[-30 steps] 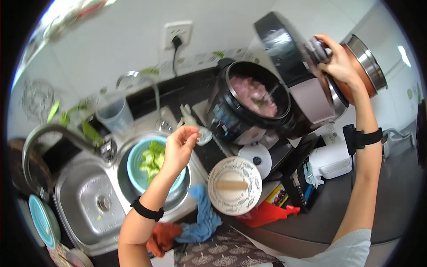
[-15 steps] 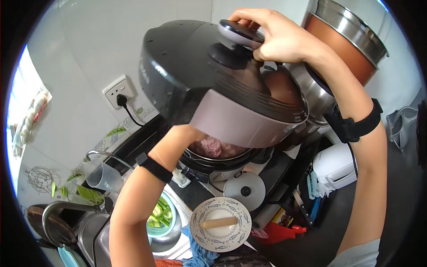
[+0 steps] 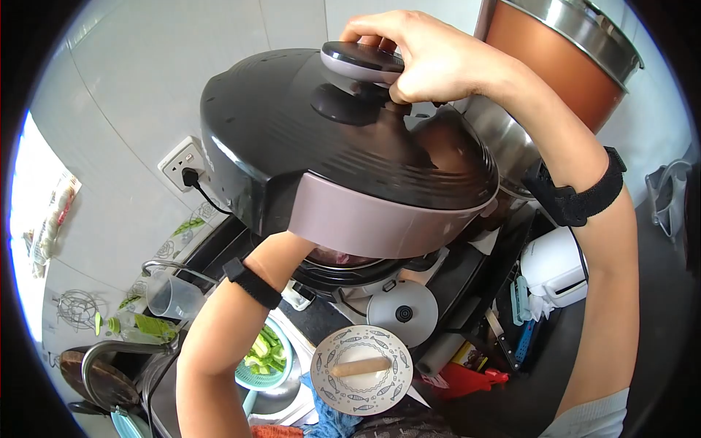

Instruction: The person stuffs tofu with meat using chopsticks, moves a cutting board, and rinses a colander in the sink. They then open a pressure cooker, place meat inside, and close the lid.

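Note:
A large black and mauve pressure cooker lid (image 3: pixel 394 219) is held up over the black cooker pot (image 3: pixel 343 281). My right hand (image 3: pixel 420 55) is closed around the handle (image 3: pixel 361 62) on top of this lid. Reddish meat (image 3: pixel 337 255) shows in a thin gap under the lid's edge. My left forearm reaches up beneath the lid near its left side; the left hand itself is hidden behind the lid.
A fish-patterned plate (image 3: pixel 361 400) holds a wooden-looking stick. Behind it lies a round grey lid (image 3: pixel 401 314). Green vegetables fill a teal basket (image 3: pixel 286 372) in the sink. Steel pots (image 3: pixel 548 58) stand at the back right, with knives (image 3: pixel 499 339) below.
The cooker lid has moved left and down with my right hand on its handle, and it covers more of the pot. Less of the meat shows.

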{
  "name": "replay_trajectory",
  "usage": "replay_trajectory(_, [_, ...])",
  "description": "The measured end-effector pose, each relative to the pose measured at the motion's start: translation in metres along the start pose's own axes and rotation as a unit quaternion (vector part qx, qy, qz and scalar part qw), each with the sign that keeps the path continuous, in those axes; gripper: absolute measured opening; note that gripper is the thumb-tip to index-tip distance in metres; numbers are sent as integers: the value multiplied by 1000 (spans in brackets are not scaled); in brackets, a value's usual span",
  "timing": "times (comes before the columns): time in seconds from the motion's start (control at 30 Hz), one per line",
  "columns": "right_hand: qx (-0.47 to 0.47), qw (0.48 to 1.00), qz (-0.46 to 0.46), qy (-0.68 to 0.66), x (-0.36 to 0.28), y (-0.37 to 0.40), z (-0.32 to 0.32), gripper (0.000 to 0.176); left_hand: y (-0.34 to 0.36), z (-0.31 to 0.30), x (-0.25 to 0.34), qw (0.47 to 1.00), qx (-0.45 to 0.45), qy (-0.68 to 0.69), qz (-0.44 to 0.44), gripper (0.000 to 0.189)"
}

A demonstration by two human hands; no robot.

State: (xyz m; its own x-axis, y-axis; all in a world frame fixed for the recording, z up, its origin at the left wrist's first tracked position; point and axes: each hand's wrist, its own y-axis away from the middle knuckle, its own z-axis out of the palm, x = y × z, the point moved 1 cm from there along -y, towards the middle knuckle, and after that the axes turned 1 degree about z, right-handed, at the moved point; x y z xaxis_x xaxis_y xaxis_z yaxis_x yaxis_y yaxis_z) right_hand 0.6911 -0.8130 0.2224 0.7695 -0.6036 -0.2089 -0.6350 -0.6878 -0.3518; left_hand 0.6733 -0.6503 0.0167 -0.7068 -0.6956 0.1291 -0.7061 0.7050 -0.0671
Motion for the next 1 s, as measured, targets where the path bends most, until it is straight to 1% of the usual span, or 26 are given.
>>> replay_trajectory(0.13, [14, 1000, -20, 3, 3, -2, 0, 52, 0, -4, 8, 1000, -4, -5, -2, 23])
replay_trajectory(0.2, [9, 1000, -3, -5, 3, -3, -2, 52, 5, -5, 11, 1000, -4, -7, 0, 24])
replay_trajectory(0.3, [20, 1000, -17, 5, 3, -3, -2, 52, -16, -7, 25, 1000, -5, -9, 3, 24])
replay_trajectory(0.37, [20, 1000, -17, -4, 4, -2, -2, 52, 2, -7, 20, 1000, -8, -11, 5, 24])
replay_trajectory(0.47, [18, 1000, -9, -15, 6, 0, -1, 53, 6, -13, 13, 1000, -14, -13, 10, 25])
replay_trajectory(0.53, [16, 1000, -1, -14, 7, 2, 1, 53, -20, -18, 14, 1000, -17, -13, 15, 25])
replay_trajectory(0.6, [-11, 998, 24, -51, 7, 3, 1, 53, -29, -19, 19, 1000, -18, -13, 19, 25])
replay_trajectory(0.7, [5, 1000, 9, -19, 9, 2, 6, 53, -32, -22, 18, 999, -20, -12, 21, 25])
replay_trajectory(0.83, [-17, 999, 31, -40, 10, 1, 7, 52, -34, -27, 15, 999, -25, -11, 22, 26])
replay_trajectory(0.9, [4, 1000, 12, -17, 11, 0, 9, 51, -39, -28, 23, 999, -26, -12, 22, 26])
replay_trajectory(1.0, [2, 1000, 15, -15, 7, -3, 9, 51, -23, -32, 22, 999, -27, -15, 19, 27])
